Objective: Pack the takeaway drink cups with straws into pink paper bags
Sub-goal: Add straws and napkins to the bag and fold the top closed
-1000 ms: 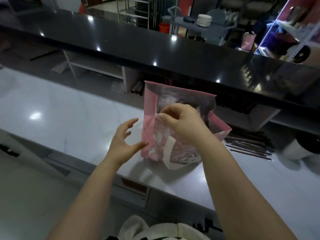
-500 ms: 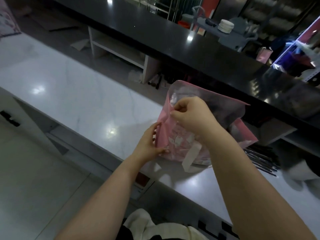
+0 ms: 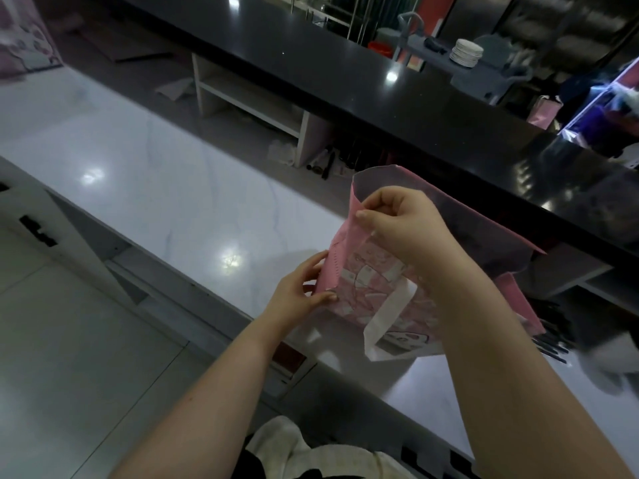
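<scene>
A pink paper bag (image 3: 349, 267) with a white handle and a printed front stands on the white counter (image 3: 166, 198), its mouth spread open. My right hand (image 3: 401, 226) pinches the near top rim of the bag at its left corner. My left hand (image 3: 301, 295) grips the bag's lower left edge, thumb on the front. Inside of the bag is dark; I cannot tell what it holds. Dark wrapped straws (image 3: 553, 337) lie on the counter to the right, behind my right arm. No drink cup is plainly visible.
A raised black bar top (image 3: 397, 98) runs along the back of the counter, with open shelves under it. Another pink bag (image 3: 24, 46) stands at the far left. A blurred white object (image 3: 608, 361) sits at the right edge. A trolley with stacked plates (image 3: 465, 53) stands behind.
My left hand went from open beside the bag to gripping its lower left edge. The bag's mouth has spread wider. The camera has turned left and tilted.
</scene>
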`<state>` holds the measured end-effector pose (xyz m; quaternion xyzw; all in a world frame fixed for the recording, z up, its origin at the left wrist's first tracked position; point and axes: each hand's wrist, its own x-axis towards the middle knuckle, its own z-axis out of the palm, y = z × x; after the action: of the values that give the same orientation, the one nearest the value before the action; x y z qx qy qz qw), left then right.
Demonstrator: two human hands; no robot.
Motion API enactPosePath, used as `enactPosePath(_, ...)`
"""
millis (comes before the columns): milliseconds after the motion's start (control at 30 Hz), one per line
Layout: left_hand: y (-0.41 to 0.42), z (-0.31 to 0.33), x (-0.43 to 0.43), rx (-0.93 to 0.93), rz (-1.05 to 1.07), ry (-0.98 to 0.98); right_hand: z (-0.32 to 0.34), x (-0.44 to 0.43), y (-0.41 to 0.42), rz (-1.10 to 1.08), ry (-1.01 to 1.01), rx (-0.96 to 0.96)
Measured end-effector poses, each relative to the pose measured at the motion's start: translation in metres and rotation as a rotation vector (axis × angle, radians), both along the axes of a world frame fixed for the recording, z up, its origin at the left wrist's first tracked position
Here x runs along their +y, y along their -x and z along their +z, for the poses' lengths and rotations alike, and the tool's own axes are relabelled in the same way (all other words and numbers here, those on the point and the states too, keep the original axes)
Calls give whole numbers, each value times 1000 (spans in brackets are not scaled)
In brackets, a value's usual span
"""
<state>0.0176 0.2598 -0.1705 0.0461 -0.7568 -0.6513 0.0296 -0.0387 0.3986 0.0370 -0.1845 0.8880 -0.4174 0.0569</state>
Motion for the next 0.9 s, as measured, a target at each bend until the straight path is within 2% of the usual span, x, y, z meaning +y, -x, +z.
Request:
enactPosePath(367, -15, -28, 14, 29, 182, 165, -3, 20, 12, 20, -72, 58)
enactPosePath(467, -14, -24, 13, 55, 169, 220, -4, 14, 8, 53, -92, 81)
enactPosePath(600, -15, -19, 3, -41, 96, 223, 0, 16, -1, 119, -176, 88)
enactPosePath(733, -9, 11, -7, -75, 3, 152, 8, 49, -4, 111, -52, 79)
enactPosePath(900, 11, 70, 4, 43, -84, 109, 6, 133, -4, -144, 121, 276)
